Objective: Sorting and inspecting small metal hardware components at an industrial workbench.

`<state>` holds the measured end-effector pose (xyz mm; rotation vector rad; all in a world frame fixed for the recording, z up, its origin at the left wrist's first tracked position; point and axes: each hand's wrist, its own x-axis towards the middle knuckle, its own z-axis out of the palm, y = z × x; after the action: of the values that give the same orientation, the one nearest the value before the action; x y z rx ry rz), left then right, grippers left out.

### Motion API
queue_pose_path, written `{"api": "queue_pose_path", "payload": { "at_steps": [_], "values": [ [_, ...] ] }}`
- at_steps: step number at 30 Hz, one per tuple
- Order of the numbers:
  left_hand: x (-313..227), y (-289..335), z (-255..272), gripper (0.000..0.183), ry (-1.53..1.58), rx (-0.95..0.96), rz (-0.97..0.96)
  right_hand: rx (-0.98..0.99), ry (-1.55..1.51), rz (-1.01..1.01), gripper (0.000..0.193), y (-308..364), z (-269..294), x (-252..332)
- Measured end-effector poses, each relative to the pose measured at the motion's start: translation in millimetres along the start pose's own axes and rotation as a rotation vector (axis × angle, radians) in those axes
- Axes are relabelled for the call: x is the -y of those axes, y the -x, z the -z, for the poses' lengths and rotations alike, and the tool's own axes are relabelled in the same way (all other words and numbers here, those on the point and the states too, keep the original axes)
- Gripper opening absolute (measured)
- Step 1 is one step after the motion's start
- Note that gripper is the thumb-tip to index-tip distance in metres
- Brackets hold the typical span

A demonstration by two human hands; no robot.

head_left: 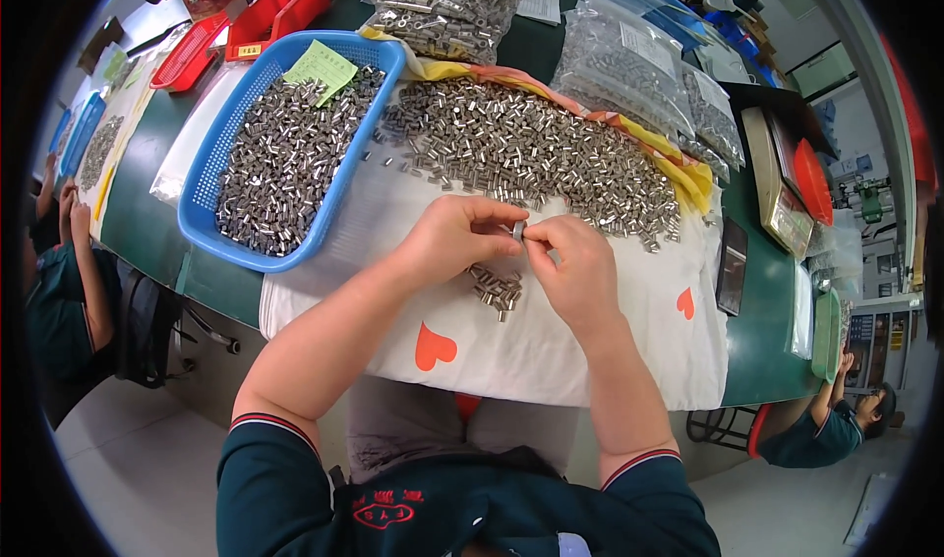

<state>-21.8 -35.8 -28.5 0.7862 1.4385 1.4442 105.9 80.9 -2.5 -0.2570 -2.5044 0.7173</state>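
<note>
Between the fingertips of my left hand (pixel 462 234) and my right hand (pixel 575 267) is a small shiny metal sleeve (pixel 518 230). Both hands pinch it above a white cloth (pixel 511 360) printed with red hearts. Just under them lies a little heap of metal sleeves (pixel 497 292), partly hidden by my left hand. Beyond my hands spreads a large pile of loose metal sleeves (pixel 531 149). To the left, a blue perforated basket (pixel 197 198) holds many more of these parts, with a yellow-green paper slip (pixel 323 70) on top.
Clear plastic bags of metal parts (pixel 624 65) line the far side, behind a rolled yellow and orange cloth (pixel 693 178). A dark phone-like object (pixel 732 267) lies at right. Red bins (pixel 285 11) stand far left. Other people sit at both sides.
</note>
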Motion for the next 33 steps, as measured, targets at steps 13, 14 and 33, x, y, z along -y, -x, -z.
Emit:
{"api": "queue_pose_path", "payload": {
  "at_steps": [13, 14, 33],
  "values": [
    [-2.6, 1.2, 2.0, 0.036, 0.010, 0.015, 0.019, 0.021, -0.072, -0.033, 0.008, 1.2, 1.9, 2.4],
    [-3.3, 1.7, 2.4, 0.036, 0.027, 0.025, 0.017, 0.018, -0.159, -0.092, 0.008, 1.2, 2.4, 2.4],
    [-7.9, 7.0, -9.0, 0.034, -0.238, 0.268, -0.063, 0.001, 0.233, -0.147, 0.014, -10.4, -14.4, -33.8]
  ]
}}
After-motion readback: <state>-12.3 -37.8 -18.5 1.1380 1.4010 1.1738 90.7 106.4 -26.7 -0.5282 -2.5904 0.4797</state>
